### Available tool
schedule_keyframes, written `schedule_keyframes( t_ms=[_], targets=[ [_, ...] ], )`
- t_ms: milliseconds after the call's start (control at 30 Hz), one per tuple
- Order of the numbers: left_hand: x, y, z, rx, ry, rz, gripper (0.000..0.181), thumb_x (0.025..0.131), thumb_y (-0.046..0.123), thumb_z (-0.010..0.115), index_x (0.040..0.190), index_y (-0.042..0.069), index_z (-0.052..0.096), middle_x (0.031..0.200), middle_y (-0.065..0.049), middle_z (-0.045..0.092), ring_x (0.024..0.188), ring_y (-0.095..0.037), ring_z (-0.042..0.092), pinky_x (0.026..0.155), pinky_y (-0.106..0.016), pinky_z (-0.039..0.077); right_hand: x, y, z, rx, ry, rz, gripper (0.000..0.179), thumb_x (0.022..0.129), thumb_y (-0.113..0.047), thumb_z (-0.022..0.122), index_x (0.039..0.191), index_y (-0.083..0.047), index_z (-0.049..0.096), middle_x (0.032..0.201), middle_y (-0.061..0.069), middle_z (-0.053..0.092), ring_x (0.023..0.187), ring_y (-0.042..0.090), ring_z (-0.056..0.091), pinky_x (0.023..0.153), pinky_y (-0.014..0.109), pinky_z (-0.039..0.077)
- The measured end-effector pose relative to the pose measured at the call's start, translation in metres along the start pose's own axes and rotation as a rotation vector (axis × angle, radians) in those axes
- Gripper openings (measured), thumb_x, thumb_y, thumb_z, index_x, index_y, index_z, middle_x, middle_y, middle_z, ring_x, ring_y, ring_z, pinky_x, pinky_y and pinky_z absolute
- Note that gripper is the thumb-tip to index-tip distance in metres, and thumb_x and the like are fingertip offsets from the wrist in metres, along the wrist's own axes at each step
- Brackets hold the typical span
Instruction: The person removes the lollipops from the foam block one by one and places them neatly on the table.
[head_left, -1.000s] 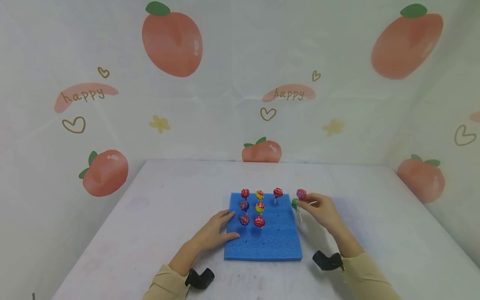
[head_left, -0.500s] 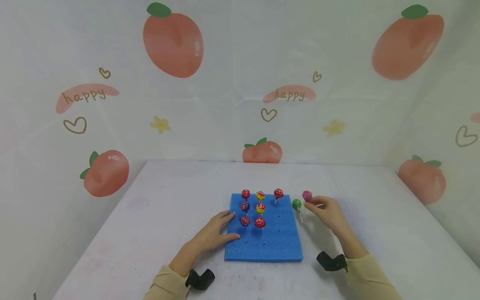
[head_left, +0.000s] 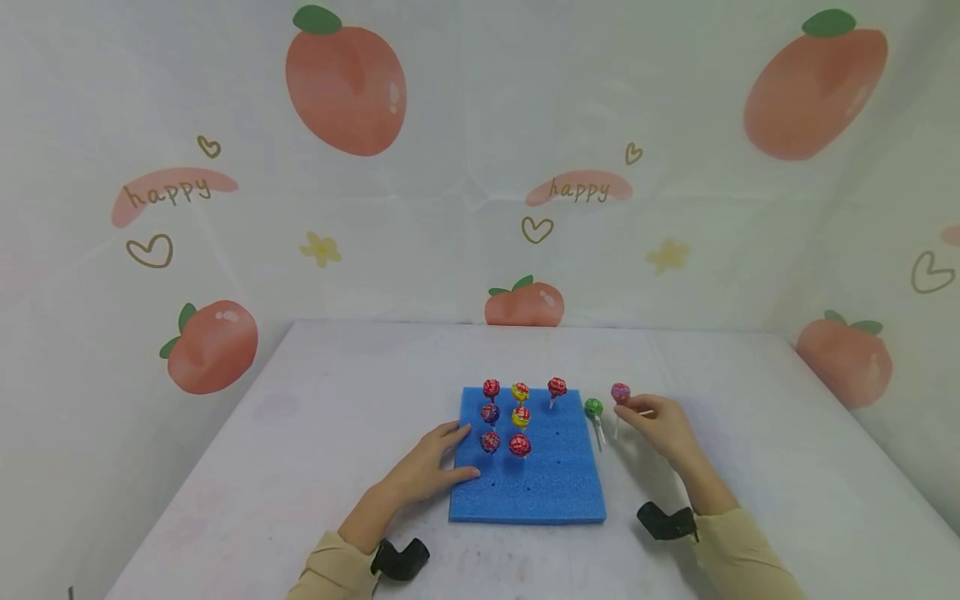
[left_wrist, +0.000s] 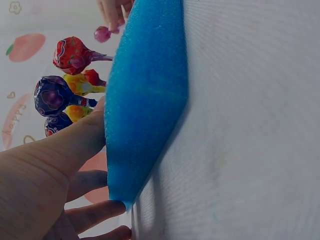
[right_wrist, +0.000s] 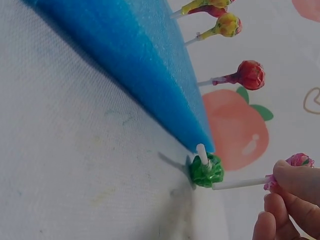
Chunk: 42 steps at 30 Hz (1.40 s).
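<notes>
In the head view my right hand (head_left: 662,427) pinches a pink lollipop (head_left: 620,392) just below its wrapped head. The white stick hangs downward. A green lollipop (head_left: 593,407) lies on the table by the right edge of the blue foam board (head_left: 540,500), its stick toward me. The right wrist view shows the pink lollipop's stick tip in front of or touching the green lollipop (right_wrist: 206,171); which, I cannot tell. My left hand (head_left: 422,465) rests against the board's left edge with fingers extended. Several red, yellow and dark blue lollipops, such as a red one (head_left: 520,445), stand upright in the board.
Small dark holes mark the board's front and right parts. A white cloth covers the table (head_left: 360,367), and a printed white curtain (head_left: 465,108) hangs behind it. Black wrist mounts (head_left: 401,558) sit at both sleeves.
My right hand has moved right with the pink lollipop, away from the green one, which now shows uncovered. The left hand stays in place.
</notes>
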<state>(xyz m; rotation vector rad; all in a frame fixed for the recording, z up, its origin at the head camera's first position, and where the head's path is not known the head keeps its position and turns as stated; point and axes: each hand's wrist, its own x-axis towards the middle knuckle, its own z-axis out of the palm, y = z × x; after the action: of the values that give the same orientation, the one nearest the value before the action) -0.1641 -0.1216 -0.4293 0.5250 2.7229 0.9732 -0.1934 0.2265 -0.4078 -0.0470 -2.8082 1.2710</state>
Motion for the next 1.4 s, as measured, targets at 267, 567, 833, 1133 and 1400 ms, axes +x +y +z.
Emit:
schedule_keyframes(
  t_ms=[267,567,833,1133,1400],
  targets=[
    [0.000,-0.002,0.001,0.014,0.007,0.013,0.072,0.085,0.040,0.065,0.141,0.004,0.039,0.147,-0.022,0.035,0.137,-0.041,0.032,0.108,-0.057,0.031,0.003,0.005,-0.001,0.008,-0.002,0.024,0.034,0.087,-0.022,0.065,0.104,0.008,0.065,0.106,0.025,0.066,0.093,0.031,0.062,0.070,0.025,0.048],
    [0.000,-0.001,0.001,0.013,0.004,0.001,0.072,0.085,0.041,0.065,0.142,0.005,0.039,0.147,-0.022,0.034,0.137,-0.041,0.031,0.108,-0.057,0.031,0.006,0.011,0.000,-0.006,-0.024,0.040,0.036,0.088,-0.020,0.064,0.106,0.011,0.063,0.106,0.027,0.065,0.094,0.031,0.061,0.069,0.024,0.047],
    [0.000,-0.001,0.000,0.011,0.007,0.002,0.071,0.085,0.039,0.066,0.141,0.004,0.040,0.147,-0.022,0.035,0.137,-0.041,0.032,0.108,-0.057,0.031,0.010,0.014,0.000,-0.032,-0.065,0.072,0.039,0.089,-0.024,0.063,0.109,0.010,0.063,0.110,0.028,0.064,0.099,0.035,0.059,0.074,0.032,0.050],
    [0.001,-0.001,0.001,0.020,0.011,-0.005,0.071,0.084,0.040,0.066,0.141,0.005,0.040,0.147,-0.021,0.035,0.137,-0.041,0.032,0.108,-0.057,0.031,0.014,0.018,0.003,-0.024,-0.121,0.104,0.040,0.089,-0.025,0.061,0.111,0.008,0.063,0.103,0.024,0.066,0.081,0.019,0.061,0.066,0.025,0.048],
    [0.001,-0.002,0.002,0.016,0.006,-0.006,0.072,0.084,0.040,0.066,0.141,0.006,0.040,0.147,-0.021,0.035,0.137,-0.041,0.032,0.108,-0.057,0.031,0.015,0.019,0.005,-0.010,-0.132,0.105,0.039,0.089,-0.023,0.062,0.110,0.009,0.063,0.094,0.021,0.068,0.073,0.013,0.058,0.060,0.024,0.046]
  ],
)
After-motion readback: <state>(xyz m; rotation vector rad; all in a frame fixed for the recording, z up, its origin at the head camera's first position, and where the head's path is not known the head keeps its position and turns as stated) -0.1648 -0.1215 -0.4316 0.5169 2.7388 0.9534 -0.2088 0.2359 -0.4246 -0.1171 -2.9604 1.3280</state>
